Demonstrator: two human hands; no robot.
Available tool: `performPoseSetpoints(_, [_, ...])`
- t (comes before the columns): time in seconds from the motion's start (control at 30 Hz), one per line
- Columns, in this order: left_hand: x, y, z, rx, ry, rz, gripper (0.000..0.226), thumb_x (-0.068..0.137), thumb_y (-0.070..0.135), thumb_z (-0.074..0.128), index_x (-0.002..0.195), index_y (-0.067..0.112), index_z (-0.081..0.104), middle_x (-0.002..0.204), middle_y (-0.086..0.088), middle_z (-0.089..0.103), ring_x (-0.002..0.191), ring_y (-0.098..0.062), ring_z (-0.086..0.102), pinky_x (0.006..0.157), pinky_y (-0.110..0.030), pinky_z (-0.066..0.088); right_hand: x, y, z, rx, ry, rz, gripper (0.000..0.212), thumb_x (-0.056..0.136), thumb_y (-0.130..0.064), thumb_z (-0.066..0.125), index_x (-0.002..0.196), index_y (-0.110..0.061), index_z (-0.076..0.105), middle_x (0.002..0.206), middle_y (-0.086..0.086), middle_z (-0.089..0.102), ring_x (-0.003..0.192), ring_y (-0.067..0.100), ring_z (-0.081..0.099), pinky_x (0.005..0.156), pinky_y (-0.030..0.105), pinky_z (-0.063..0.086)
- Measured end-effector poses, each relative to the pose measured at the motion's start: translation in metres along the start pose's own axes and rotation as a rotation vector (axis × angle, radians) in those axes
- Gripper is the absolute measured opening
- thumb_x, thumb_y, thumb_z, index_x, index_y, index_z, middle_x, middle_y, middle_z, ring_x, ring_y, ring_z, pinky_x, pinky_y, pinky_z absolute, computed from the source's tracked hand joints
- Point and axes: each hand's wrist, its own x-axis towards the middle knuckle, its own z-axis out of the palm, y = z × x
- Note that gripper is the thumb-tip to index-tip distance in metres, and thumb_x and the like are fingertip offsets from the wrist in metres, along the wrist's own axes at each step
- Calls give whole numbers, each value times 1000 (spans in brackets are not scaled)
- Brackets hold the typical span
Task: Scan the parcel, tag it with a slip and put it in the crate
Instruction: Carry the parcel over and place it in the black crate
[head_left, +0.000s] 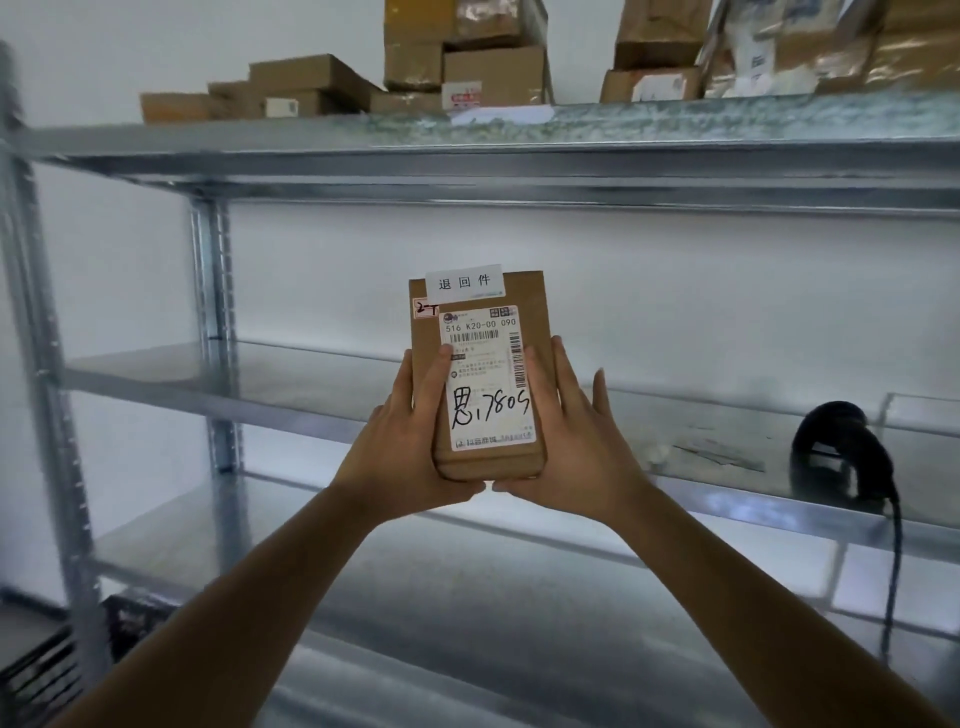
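A small brown cardboard parcel is held upright in front of the metal shelving, label facing me. My left hand grips its left side and my right hand grips its right side and bottom. A white shipping label with barcodes and handwritten black marks covers its front. A white slip with printed characters sits at the parcel's top edge. A black handheld scanner with a cable rests on the middle shelf to the right. A dark crate shows at the lower left, partly hidden.
Galvanized metal shelving fills the view, with an upright post at left. Several cardboard boxes are stacked on the top shelf. A clear plastic bin stands at the right edge of the middle shelf.
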Motion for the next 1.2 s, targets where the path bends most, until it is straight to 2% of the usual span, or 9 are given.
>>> performPoseSetpoints(0.13, [-41,-34,-64,65,-9,-46,133,55,58,77,150,24,-10,157,-4,9,125,-22,45,90,-45,53,25,-73,12,9,-35,-35,129,58,-90,37,151,-16,-13,161,15,-8,148,28,-8,115,64,7])
performPoseSetpoints(0.23, [-80,-59,-111,131,-8,-99,133,55,58,76,150,24,-11,157,-5,7,125,-24,46,90,-35,49,38,-135,23,69,-36,-62,132,58,-86,48,151,-15,-14,161,16,-11,149,29,-5,115,61,5])
performPoseSetpoints(0.37, [-138,-101,-166,212,-46,-225,135,51,61,73,147,35,-18,158,-8,6,123,-29,48,91,-46,51,48,-221,42,185,-16,-140,129,60,-82,55,147,-20,-18,161,18,-9,149,31,2,114,62,7])
performPoseSetpoints(0.47, [-176,-132,-205,265,-53,-324,135,51,61,73,147,36,-18,157,-7,8,118,-29,50,91,-47,51,66,-283,57,266,-9,-220,123,58,-85,44,147,-21,-11,160,23,2,147,36,11,110,66,14])
performPoseSetpoints(0.57, [-202,-167,-236,356,-48,-369,133,51,63,70,147,33,-17,156,-8,9,116,-30,51,88,-44,51,88,-333,74,313,-14,-278,123,61,-79,57,145,-23,-15,160,21,-1,149,34,5,112,64,12])
performPoseSetpoints(0.77, [-237,-265,-274,444,-50,-469,137,48,67,71,148,33,-18,157,-14,9,116,-38,51,90,-48,50,154,-416,131,319,3,-336,122,59,-85,40,148,-17,-11,159,23,5,147,36,14,113,62,15])
performPoseSetpoints(0.83, [-240,-302,-282,468,-51,-498,137,48,68,69,148,33,-18,157,-15,10,117,-40,51,90,-47,49,183,-438,158,312,20,-357,125,60,-84,42,149,-14,-8,159,24,6,147,34,15,114,62,15])
performPoseSetpoints(1.0, [-235,-403,-307,502,-62,-558,136,49,71,68,147,33,-18,158,-11,5,124,-37,46,93,-46,47,267,-495,221,328,19,-396,130,61,-81,54,151,-10,-6,160,23,5,148,32,11,113,47,-3])
performPoseSetpoints(1.2, [-255,-519,-349,539,-43,-647,136,50,69,69,146,35,-21,158,-11,3,125,-35,46,93,-46,49,352,-585,282,394,39,-462,122,59,-83,40,149,-14,-5,158,25,13,146,34,19,117,56,8])
